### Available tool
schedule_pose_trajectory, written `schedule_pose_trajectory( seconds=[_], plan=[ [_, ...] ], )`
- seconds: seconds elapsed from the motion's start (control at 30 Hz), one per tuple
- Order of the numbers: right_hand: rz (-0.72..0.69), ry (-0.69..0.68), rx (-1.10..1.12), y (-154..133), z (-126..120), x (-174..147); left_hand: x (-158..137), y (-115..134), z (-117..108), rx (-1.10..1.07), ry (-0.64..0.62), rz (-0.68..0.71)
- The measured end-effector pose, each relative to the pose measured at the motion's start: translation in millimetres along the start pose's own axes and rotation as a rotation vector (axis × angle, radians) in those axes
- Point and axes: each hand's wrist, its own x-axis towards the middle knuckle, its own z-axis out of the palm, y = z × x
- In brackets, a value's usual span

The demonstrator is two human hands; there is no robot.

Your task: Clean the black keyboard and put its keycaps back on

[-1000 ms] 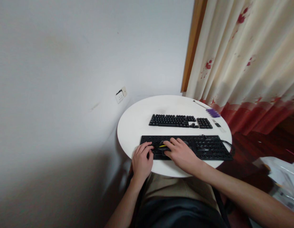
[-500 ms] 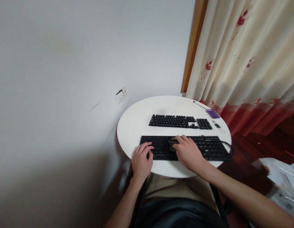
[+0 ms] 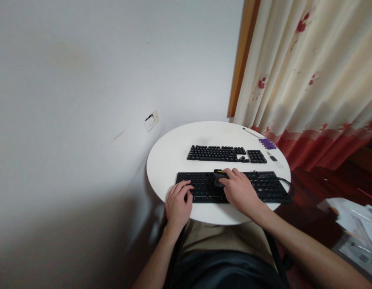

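A black keyboard point(image 3: 204, 194) with its keycaps off lies along the near side of the table. My left hand point(image 3: 178, 202) rests on its left front corner, fingers stretched out and thumb apart. Above the keyboard's middle, my right hand point(image 3: 240, 188) is closed around a small dark brush-like tool point(image 3: 218, 179) with a yellow stripe. The tool's lower end is at the key switches; whether it touches them I cannot tell. Behind the keyboard, loose black keycaps point(image 3: 214, 153) are laid out in keyboard order, with a separate number-pad block point(image 3: 257, 156) at their right.
Everything stands on a round white table point(image 3: 164, 156) beside a wall with a socket point(image 3: 150, 123). A purple blurred item point(image 3: 267, 143) and a small clear-and-black item point(image 3: 273, 158) lie at the right. The keyboard's cable point(image 3: 285, 182) loops there. Plastic bags point(image 3: 354, 224) sit on the floor.
My right hand has moved slightly up and away from me with the brush-like tool, which shows more of its top. My left hand stays put on the keyboard.
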Motion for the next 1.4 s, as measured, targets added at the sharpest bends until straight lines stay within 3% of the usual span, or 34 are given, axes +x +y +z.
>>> schedule_pose_trajectory(
  seconds=[0.17, 0.33, 0.53, 0.77, 0.97, 1.13, 1.23, 1.4],
  plan=[
    [-0.245, -0.041, 0.039, -7.5, 2.2, -2.9, -0.2, -0.5, 0.7, 0.006, -0.009, -0.003],
    [-0.104, -0.027, 0.012, -8.3, -1.9, -4.5, 0.0, -1.1, 0.6, 0.001, -0.013, -0.004],
    [-0.182, -0.066, 0.059, -10.2, 0.8, -7.9, -0.2, -1.0, 0.9, 0.008, -0.011, -0.003],
    [0.128, 0.004, -0.006, 3.2, -1.8, -9.5, 0.1, 0.6, -0.1, 0.002, -0.001, -0.003],
    [-0.092, -0.047, 0.154, 1.3, 6.8, -13.5, 0.5, -0.4, 0.5, 0.010, -0.004, -0.004],
    [0.155, -0.011, 0.022, 20.1, 6.0, -9.2, 0.5, -0.9, 0.6, 0.005, -0.012, 0.001],
    [0.202, 0.047, -0.002, 24.0, 4.1, -6.6, 0.7, -0.6, 0.6, 0.004, -0.003, 0.004],
    [-0.011, -0.028, 0.106, 11.3, 11.8, -10.9, 0.9, 0.6, -0.6, 0.012, -0.004, 0.004]
  ],
)
